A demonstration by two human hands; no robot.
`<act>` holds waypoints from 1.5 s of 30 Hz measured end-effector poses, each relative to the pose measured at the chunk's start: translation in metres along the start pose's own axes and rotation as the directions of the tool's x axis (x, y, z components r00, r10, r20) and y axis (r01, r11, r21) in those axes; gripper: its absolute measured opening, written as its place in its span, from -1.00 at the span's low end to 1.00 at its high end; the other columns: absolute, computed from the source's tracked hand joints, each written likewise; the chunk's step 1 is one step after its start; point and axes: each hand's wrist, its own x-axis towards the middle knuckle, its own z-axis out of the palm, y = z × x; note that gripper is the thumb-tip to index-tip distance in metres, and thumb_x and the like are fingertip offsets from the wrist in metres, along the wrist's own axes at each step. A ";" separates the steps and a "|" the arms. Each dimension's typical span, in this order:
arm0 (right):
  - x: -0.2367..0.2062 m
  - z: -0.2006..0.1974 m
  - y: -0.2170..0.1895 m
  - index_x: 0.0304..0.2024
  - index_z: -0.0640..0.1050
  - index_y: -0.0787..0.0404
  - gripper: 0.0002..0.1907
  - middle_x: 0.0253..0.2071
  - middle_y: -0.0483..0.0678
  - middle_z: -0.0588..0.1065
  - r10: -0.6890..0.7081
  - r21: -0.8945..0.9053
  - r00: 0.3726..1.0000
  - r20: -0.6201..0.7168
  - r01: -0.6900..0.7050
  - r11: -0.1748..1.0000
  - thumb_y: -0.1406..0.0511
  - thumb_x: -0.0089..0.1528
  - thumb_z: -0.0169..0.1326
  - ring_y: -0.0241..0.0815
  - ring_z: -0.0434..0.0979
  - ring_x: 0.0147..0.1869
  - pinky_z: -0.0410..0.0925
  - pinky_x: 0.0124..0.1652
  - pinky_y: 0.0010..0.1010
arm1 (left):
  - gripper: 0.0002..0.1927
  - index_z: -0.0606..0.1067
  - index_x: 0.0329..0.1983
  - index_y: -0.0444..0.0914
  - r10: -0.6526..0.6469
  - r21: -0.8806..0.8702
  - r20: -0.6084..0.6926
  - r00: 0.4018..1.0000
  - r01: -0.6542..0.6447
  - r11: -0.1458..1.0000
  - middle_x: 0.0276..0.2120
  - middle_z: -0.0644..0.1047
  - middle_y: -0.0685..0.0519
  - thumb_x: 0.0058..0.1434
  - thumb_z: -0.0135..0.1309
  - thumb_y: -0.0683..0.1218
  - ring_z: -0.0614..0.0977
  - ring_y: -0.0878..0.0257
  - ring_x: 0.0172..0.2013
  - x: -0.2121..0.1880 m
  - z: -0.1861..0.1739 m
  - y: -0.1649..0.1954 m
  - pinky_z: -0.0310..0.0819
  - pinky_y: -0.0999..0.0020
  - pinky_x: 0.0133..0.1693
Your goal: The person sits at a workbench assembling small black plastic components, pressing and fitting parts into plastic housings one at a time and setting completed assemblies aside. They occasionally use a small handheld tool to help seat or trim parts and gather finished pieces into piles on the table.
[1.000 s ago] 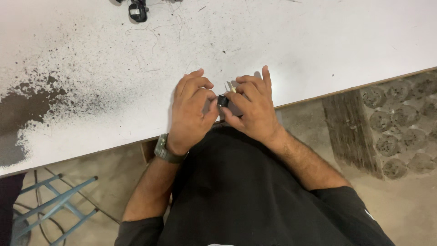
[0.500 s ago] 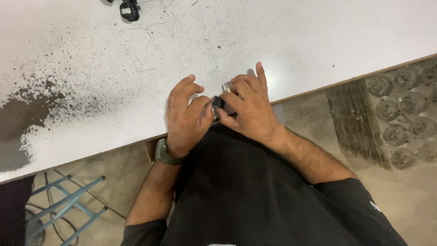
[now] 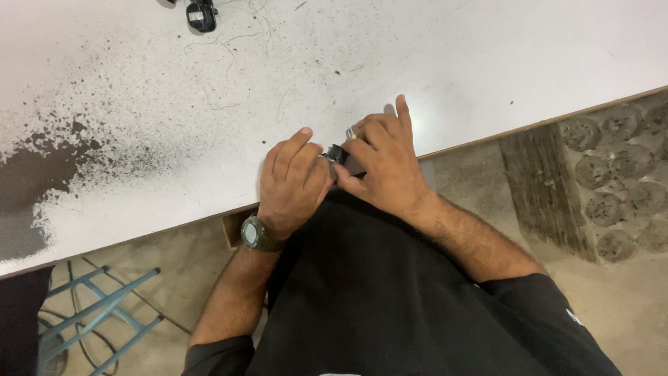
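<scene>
Both my hands meet at the near edge of a white table (image 3: 431, 63) worn with dark speckles. My left hand (image 3: 292, 182), with a green watch (image 3: 253, 234) on the wrist, and my right hand (image 3: 383, 166) are closed together around a small dark object (image 3: 339, 154) with a bit of metal showing. Most of that object is hidden by my fingers, so its kind is unclear. My black shirt (image 3: 390, 299) fills the lower middle of the view.
A small black device (image 3: 201, 15) with thin wires lies at the table's far edge. The paint is worn to dark brown at the table's left (image 3: 28, 181). A blue metal stool frame (image 3: 90, 313) stands below left. Patterned stone floor (image 3: 619, 188) lies to the right.
The view has shifted slightly; my hands stay pressed together on the small object, with the fingers regripping a little. Nothing was let go.
</scene>
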 end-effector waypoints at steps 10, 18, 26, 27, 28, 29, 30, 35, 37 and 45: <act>0.009 -0.007 0.004 -0.18 0.55 0.18 -0.63 -0.08 0.00 0.37 -0.132 0.005 0.989 0.060 0.132 0.991 0.24 0.08 0.43 0.04 0.37 0.24 -0.11 0.46 0.41 | -0.87 0.52 -0.29 -0.27 -0.363 -0.376 0.160 0.918 0.397 0.837 -0.02 0.50 -0.01 0.11 0.23 -0.24 0.55 0.02 0.10 0.024 -0.021 -0.003 0.47 0.10 0.01; 0.014 -0.004 -0.001 -0.10 0.57 0.16 -0.59 -0.07 -0.04 0.38 -0.092 0.024 0.994 0.056 0.091 0.996 0.27 0.05 0.42 0.05 0.37 0.24 -0.08 0.45 0.40 | -0.86 0.54 -0.29 -0.24 -0.514 -0.416 0.172 0.840 0.535 0.735 -0.03 0.51 0.01 0.10 0.24 -0.22 0.56 0.05 -0.06 0.018 -0.031 -0.003 0.47 0.14 -0.04; 0.016 0.001 -0.013 -0.11 0.60 0.14 -0.64 -0.07 -0.05 0.42 -0.042 -0.003 0.996 0.077 0.042 0.999 0.30 0.05 0.39 0.04 0.38 0.25 -0.07 0.48 0.33 | -0.85 0.55 -0.23 -0.25 -0.528 -0.458 0.178 0.830 0.545 0.702 -0.02 0.52 0.02 0.14 0.24 -0.21 0.60 0.10 -0.13 0.007 -0.038 -0.008 0.54 0.22 -0.16; 0.016 0.002 -0.013 -0.10 0.60 0.15 -0.64 -0.07 -0.05 0.43 -0.033 -0.012 0.996 0.086 0.034 0.999 0.30 0.06 0.38 0.04 0.38 0.25 -0.07 0.48 0.32 | -0.85 0.55 -0.22 -0.25 -0.526 -0.475 0.186 0.830 0.545 0.691 -0.03 0.52 0.03 0.15 0.24 -0.21 0.60 0.11 -0.15 0.006 -0.038 -0.010 0.54 0.24 -0.18; 0.017 0.003 -0.014 -0.10 0.60 0.15 -0.63 -0.06 -0.05 0.43 -0.030 -0.006 0.997 0.075 0.031 1.000 0.30 0.06 0.38 0.03 0.38 0.25 -0.06 0.48 0.32 | -0.86 0.56 -0.22 -0.25 -0.520 -0.483 0.189 0.833 0.539 0.690 -0.08 0.54 0.03 0.15 0.23 -0.22 0.61 0.12 -0.19 0.005 -0.039 -0.010 0.54 0.24 -0.20; 0.017 0.004 -0.015 -0.09 0.60 0.16 -0.63 -0.06 -0.05 0.43 -0.026 0.001 0.998 0.064 0.026 1.000 0.30 0.06 0.38 0.03 0.38 0.25 -0.06 0.48 0.31 | -0.86 0.56 -0.22 -0.25 -0.513 -0.491 0.193 0.836 0.535 0.687 -0.12 0.56 0.04 0.15 0.23 -0.22 0.61 0.12 -0.22 0.004 -0.040 -0.012 0.53 0.24 -0.21; 0.017 0.005 -0.016 -0.09 0.61 0.16 -0.63 -0.06 -0.05 0.43 -0.021 0.009 0.998 0.052 0.021 1.000 0.30 0.06 0.38 0.03 0.38 0.25 -0.06 0.49 0.30 | -0.86 0.56 -0.21 -0.25 -0.506 -0.499 0.198 0.840 0.531 0.685 -0.17 0.58 0.05 0.16 0.23 -0.23 0.61 0.13 -0.26 0.003 -0.040 -0.013 0.53 0.24 -0.23; 0.015 0.003 -0.018 -0.05 0.62 0.17 -0.63 -0.12 -0.04 0.41 0.000 -0.018 0.996 0.090 0.002 1.000 0.29 0.10 0.38 0.02 0.38 0.26 -0.09 0.45 0.31 | -0.88 0.57 -0.18 -0.24 -0.540 -0.564 0.349 0.766 0.631 0.532 -0.31 0.60 0.06 0.21 0.18 -0.21 0.62 0.20 -0.44 0.003 -0.041 -0.018 0.51 0.32 -0.41; 0.012 0.004 -0.018 -0.04 0.62 0.18 -0.64 -0.13 -0.03 0.41 -0.016 -0.014 0.999 0.027 0.016 1.000 0.29 0.14 0.38 0.04 0.40 0.26 -0.08 0.45 0.29 | -0.87 0.57 -0.18 -0.24 -0.536 -0.536 0.331 0.777 0.622 0.570 -0.33 0.59 0.05 0.20 0.19 -0.21 0.61 0.18 -0.45 0.003 -0.039 -0.017 0.50 0.30 -0.41; -0.017 0.029 -0.021 -0.02 0.46 0.28 -0.72 -0.02 0.06 0.53 0.004 0.326 0.970 -0.244 0.078 0.942 0.50 0.26 0.21 0.02 0.59 0.20 0.17 0.49 0.16 | -0.84 0.54 -0.17 -0.25 -0.505 -0.445 0.094 0.858 0.490 0.750 -0.30 0.58 0.04 0.19 0.22 -0.20 0.63 0.09 -0.32 0.004 -0.020 0.000 0.51 0.21 -0.31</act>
